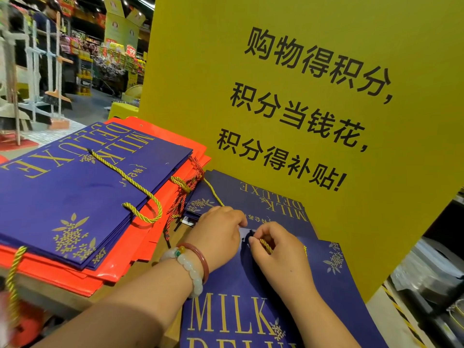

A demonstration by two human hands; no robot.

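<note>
Handle-fitting seems the step in hand: a purple bag point(226, 285) lies flat at the table's point(157, 249) near right corner, against the foot of a yellow sign point(313, 33). The left hand point(218, 232) grips the bag's top edge with curled fingers. The right hand point(276, 249) pinches a gold cord point(266, 245) just at that edge. Next, the cord end probably has to be fed through the bag's hole, which the hands hide, and pulled snug.

The sign reads 购物得积分,积分当钱花,积分得补贴! Gold "MILK DELUXE" marks the bag and the pile point(75, 187) at the left edge; a far tag point(131, 51) shows 99.
</note>
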